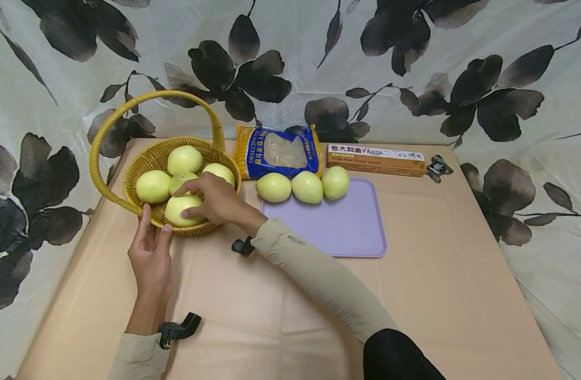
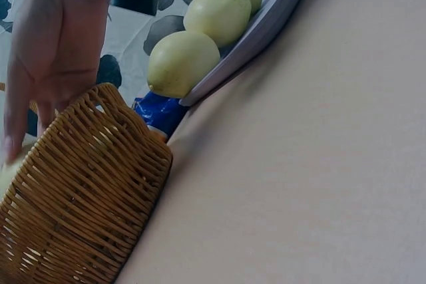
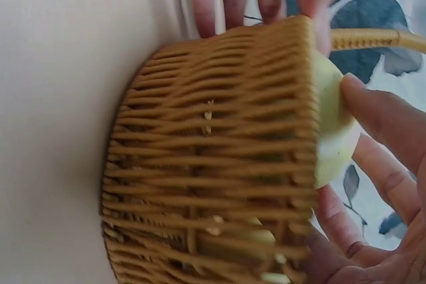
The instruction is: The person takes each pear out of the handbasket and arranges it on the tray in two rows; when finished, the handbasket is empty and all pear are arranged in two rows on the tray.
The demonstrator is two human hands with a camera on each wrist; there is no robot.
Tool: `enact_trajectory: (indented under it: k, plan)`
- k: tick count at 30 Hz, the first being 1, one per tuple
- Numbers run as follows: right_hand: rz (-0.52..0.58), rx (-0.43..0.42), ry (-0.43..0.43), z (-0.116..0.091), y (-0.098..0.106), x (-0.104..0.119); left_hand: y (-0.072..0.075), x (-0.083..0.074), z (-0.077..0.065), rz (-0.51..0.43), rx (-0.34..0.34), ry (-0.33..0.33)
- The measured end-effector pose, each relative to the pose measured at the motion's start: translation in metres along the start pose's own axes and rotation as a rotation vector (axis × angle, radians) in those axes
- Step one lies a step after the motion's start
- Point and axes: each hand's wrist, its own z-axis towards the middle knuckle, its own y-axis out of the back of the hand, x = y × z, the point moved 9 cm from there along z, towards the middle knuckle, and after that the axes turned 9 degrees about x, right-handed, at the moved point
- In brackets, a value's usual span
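A yellow wicker basket (image 1: 135, 158) with a tall arched handle holds several round, pale yellow-green fruits. My right hand (image 1: 214, 198) reaches over the rim and grips the nearest fruit (image 1: 180, 211), thumb on its near side; the right wrist view shows this fruit (image 3: 336, 118) standing above the rim between thumb and fingers. At the basket's near left side, my left hand (image 1: 150, 253) holds the wall, with its fingers (image 3: 233, 4) along the outside and one digit at the rim. Three similar fruits (image 1: 307, 187) sit in a row at the back of a lilac tray (image 1: 347, 232).
Behind the tray lies a blue and yellow bag of orecchiette pasta (image 1: 283, 153). To its right are a brown pasta box (image 1: 375, 160) and a small black wrapped packet (image 1: 438, 168). A floral cloth (image 1: 299, 68) hangs behind the table (image 1: 442, 274).
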Motion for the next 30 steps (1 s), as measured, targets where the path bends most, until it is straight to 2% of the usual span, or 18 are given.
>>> enact_trajectory:
  k: [6, 14, 19, 25, 30]
  plan:
    - [0.124, -0.029, 0.018, -0.013, 0.017, -0.005, 0.001, 0.001, 0.000, -0.001, -0.010, 0.012]
    - [0.427, -0.027, 0.013, -0.032, 0.035, -0.021, 0.001, 0.002, 0.001, 0.024, -0.011, 0.024]
    - [0.560, -0.082, 0.053, -0.050, 0.053, -0.030, 0.000, 0.001, 0.000, 0.012, -0.015, 0.025]
    - [0.641, -0.174, 0.048, -0.079, 0.075, -0.052, -0.001, 0.001, 0.000, 0.000, -0.016, 0.022]
    - [0.633, -0.266, 0.020, -0.107, 0.094, -0.076, -0.001, 0.001, 0.001, -0.011, -0.017, 0.026]
